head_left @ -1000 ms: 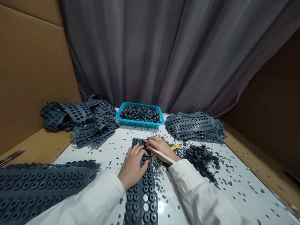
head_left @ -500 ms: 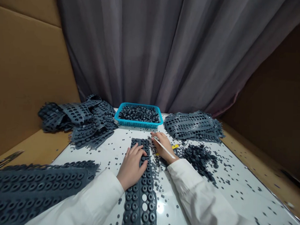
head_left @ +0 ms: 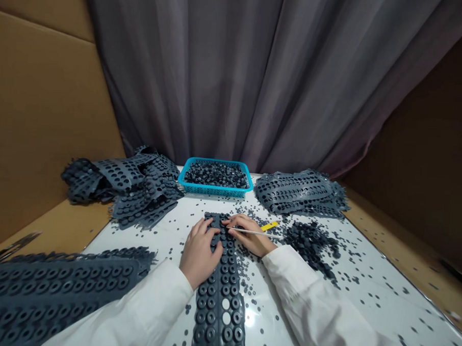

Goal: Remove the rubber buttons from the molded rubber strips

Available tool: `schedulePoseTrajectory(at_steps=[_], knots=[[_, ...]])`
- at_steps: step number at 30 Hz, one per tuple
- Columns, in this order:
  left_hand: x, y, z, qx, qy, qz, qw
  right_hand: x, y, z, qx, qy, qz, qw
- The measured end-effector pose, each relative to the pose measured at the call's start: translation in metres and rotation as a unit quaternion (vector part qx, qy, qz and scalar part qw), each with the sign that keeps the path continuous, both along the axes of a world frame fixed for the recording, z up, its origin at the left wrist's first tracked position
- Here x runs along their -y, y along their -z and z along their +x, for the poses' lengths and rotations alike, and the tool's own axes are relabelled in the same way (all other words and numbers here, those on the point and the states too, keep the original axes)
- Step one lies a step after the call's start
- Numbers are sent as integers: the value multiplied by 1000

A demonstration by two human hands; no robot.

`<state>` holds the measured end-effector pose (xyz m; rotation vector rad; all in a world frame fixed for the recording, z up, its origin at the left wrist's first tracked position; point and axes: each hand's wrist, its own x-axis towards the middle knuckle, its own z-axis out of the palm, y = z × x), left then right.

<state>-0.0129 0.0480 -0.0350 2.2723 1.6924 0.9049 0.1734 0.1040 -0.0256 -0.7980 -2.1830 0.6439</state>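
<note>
A long dark grey rubber strip (head_left: 212, 305) with rows of raised rings runs away from me across the white table; two holes in it show white. My left hand (head_left: 201, 253) lies on the strip, fingers spread and apart, holding nothing. My right hand (head_left: 247, 235) is at the strip's far right edge, fingers closed round a thin white stick-like tool (head_left: 264, 234). The tool points left toward the rings, and I cannot make out its tip. Beside that hand lies a yellow flat piece (head_left: 269, 225), partly covered.
Behind the strip stands a blue basket (head_left: 215, 190) filled with small dark pieces. Perforated rubber sheets (head_left: 301, 191) lie back right, with more crumpled sheets (head_left: 138, 184) back left. A pile of dark pieces (head_left: 312, 245) sits right. Another ringed sheet (head_left: 57, 293) lies front left.
My right hand has moved slightly left and nearer, onto the strip's edge, and the white tool has swung to nearly level. My left hand stays on the strip, shifted a little.
</note>
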Motion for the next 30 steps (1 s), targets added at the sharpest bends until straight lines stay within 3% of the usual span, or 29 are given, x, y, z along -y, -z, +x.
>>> schedulePoseTrajectory(at_steps=[9,22,27,30], knots=[[1,0,0,-22,3,-7,1000,-2,1,2,8,4,21,1000],[3,-3,2,-13,-1,-13,1000,-8,2,-1,168,48,119,977],[2,-2,2,-13,0,-16,1000,-8,2,2,104,114,92,984],[2,-1,1,-16,2,-19,1000,-1,1,3,13,82,45,996]])
